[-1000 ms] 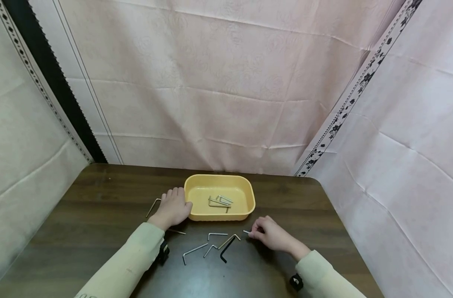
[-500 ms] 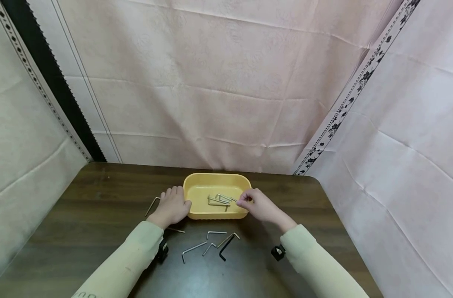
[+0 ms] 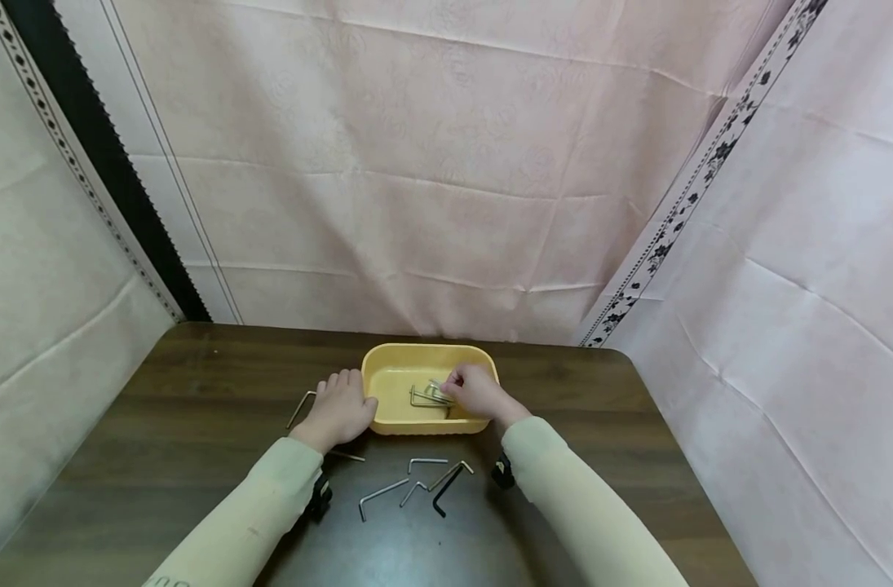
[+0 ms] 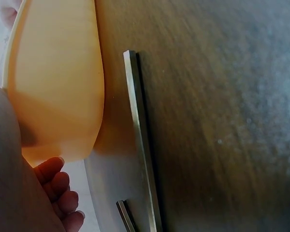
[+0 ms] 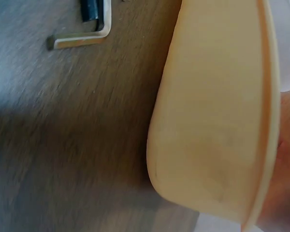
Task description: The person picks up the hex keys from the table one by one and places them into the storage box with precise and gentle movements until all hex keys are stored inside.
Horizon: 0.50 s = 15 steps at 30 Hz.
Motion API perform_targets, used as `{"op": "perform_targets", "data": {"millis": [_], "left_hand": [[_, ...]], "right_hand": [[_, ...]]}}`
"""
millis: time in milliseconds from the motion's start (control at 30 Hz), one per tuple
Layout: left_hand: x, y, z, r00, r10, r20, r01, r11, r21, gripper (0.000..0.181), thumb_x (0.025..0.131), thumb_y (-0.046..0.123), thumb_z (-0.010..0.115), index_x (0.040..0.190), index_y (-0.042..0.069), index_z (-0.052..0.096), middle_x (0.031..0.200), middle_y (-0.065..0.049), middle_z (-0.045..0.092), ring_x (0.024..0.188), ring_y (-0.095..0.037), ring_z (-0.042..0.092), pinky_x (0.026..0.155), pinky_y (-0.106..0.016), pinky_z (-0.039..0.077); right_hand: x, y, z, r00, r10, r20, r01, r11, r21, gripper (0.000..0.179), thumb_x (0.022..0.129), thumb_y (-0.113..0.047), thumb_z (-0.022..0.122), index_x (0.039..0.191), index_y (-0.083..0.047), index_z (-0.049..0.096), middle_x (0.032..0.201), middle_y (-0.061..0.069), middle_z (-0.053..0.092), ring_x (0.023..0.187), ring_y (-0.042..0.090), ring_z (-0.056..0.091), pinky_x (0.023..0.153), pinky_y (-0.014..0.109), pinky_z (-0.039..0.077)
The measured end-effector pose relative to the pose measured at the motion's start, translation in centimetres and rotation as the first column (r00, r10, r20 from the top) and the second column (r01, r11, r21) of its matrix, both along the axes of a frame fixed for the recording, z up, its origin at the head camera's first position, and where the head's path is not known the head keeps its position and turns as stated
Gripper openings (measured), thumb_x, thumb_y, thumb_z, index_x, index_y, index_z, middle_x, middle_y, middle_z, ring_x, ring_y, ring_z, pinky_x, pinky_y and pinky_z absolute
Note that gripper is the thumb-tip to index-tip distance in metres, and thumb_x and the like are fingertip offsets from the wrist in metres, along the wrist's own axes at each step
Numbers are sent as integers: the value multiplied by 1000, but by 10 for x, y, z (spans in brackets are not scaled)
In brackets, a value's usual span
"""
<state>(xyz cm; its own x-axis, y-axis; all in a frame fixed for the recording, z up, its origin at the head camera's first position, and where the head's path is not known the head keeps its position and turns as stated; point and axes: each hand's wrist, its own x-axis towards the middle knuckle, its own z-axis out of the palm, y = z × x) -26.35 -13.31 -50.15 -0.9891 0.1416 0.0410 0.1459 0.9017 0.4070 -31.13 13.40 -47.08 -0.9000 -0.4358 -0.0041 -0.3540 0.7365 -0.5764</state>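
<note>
At the left end of a yellow plastic tray [image 3: 387,427], my left hand [image 3: 339,414] grips the rim, thumb over the edge and fingers curled outside. My right hand [image 3: 477,391] reaches over the tray's right side, thumb and fingertips pinched together at a silver hex key, which they mostly hide. Several metal hex keys [image 3: 430,404] lie in a small pile on the tray floor, right by those fingertips. In the right wrist view the tray wall [image 5: 208,121] covers the fingers, and only part of the hand shows behind the rim.
In front of the tray lie several loose hex keys: silver ones [image 3: 383,492], a brass-toned one and a black one [image 3: 446,491]. Another key [image 3: 299,410] is left of my left hand, and one [image 4: 140,125] lies beside the tray's front wall. Pale cloth hangs behind the brown table [image 3: 218,456].
My right hand has carried a silver hex key from the table, right of the loose keys, up and left into the tray. My left hand has stayed at the tray's left end.
</note>
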Motion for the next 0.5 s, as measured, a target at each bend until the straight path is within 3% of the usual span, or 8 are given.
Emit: {"op": "perform_targets", "data": {"millis": [167, 333, 500], "left_hand": [[2, -2, 1, 1000, -7, -5, 7, 1000, -9, 38, 92, 32, 49, 111, -1, 47, 99, -13, 46, 91, -30, 41, 80, -46, 30], [1, -2, 0, 1000, 5, -15, -5, 1000, -9, 37, 92, 31, 50, 110, -1, 47, 99, -13, 46, 90, -30, 41, 80, -46, 30], [2, 0, -1, 1000, 8, -11, -8, 1000, -7, 38, 92, 31, 50, 111, -1, 48, 100, -13, 47, 91, -31, 41, 82, -47, 31]], "right_hand": [[-5, -8, -4, 997, -62, 44, 59, 996, 74, 26, 93, -29, 64, 74, -11, 62, 61, -3, 50, 53, 13, 44, 51, 27, 36], [-11, -14, -11, 996, -71, 58, 63, 990, 127, 32, 93, -29, 64, 67, -10, 61, 55, -6, 45, 49, 11, 41, 48, 26, 33], [-15, -16, -16, 989, -114, 92, 97, 980, 175, 42, 93, -29, 65, 56, -13, 51, 50, -6, 38, 45, 11, 37, 45, 26, 30]]}}
